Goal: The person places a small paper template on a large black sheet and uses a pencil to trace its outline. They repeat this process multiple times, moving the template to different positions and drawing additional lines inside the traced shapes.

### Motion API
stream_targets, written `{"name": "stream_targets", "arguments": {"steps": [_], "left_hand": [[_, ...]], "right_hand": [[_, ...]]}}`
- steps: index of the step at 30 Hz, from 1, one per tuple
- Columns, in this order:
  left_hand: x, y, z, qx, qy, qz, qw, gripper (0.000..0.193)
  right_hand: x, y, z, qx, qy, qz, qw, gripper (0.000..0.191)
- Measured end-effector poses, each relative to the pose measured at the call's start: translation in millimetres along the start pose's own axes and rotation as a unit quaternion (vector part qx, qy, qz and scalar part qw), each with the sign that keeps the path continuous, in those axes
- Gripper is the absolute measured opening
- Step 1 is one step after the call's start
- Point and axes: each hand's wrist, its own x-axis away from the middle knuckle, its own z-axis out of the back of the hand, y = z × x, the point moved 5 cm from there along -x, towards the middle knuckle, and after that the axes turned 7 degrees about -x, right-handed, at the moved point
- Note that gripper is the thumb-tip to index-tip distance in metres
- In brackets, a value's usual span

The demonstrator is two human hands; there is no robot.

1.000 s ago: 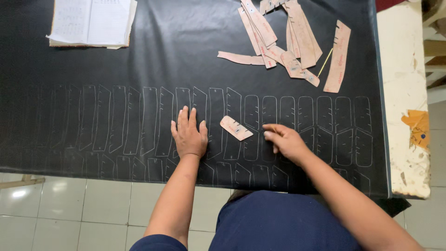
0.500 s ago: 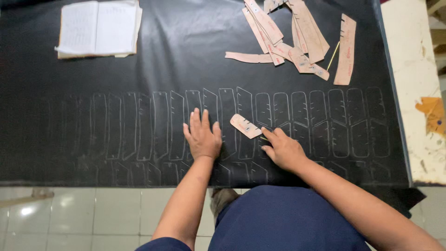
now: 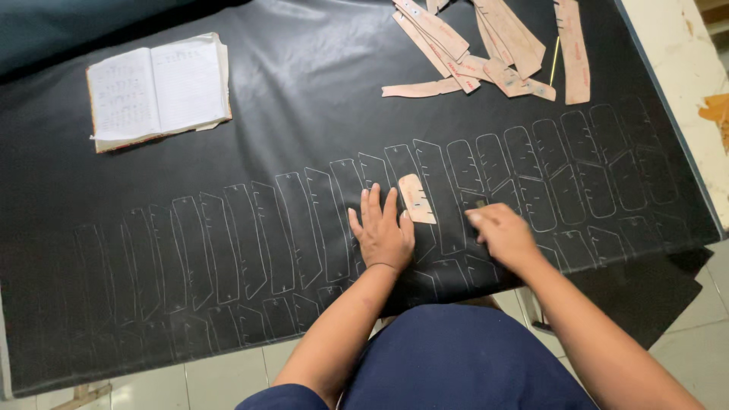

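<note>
Where black sheet point(image 3: 304, 114) overhangs, left hand point(image 3: 382, 231) flat, template point(image 3: 416, 198) beside

Even, fairly bright overhead light. Soft sheen on the black sheet point(image 3: 319, 106) at far centre, fading to duller black near left. Right hand point(image 3: 503, 235) slightly motion-blurred; left hand point(image 3: 382, 234) sharper. Faint shadows under both hands. Open notebook point(image 3: 158, 87) pages slightly overexposed. Mild wide-angle bending at edges.

The right hand point(image 3: 503, 234) is motion-blurred, so whatever its curled fingers pinch cannot be made out, the pile of tan paper patterns point(image 3: 486, 47) runs off the top edge, and the writing in the open notebook point(image 3: 158, 89) is too small to tell.
</note>
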Motion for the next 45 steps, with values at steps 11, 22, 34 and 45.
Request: {"name": "stream_targets", "arguments": {"steps": [11, 22, 34, 45], "left_hand": [[-21.9, -30.7, -12.8, -0.028, 0.011, -0.017, 0.999, 0.051], [-33.6, -50.2, -25.5, -0.063, 0.033, -0.012, 0.997, 0.056], [-32.8, -37.9, -17.2, -0.077, 0.037, -0.004, 0.996, 0.058], [-29.5, -33.8, -10.1, -0.077, 0.032, 0.003, 0.997, 0.058]], "right_hand": [[-50.3, 46.3, 5.9, -0.282, -0.004, -0.04, 0.958, 0.039], [-74.2, 7.3, -11.9, -0.164, -0.038, 0.044, 0.985, 0.017], [-71.5, -11.8, -5.5, -0.059, 0.002, 0.18, 0.982, 0.014], [-77.2, -17.7, -8.1, -0.028, -0.009, 0.176, 0.984, 0.012]]}}
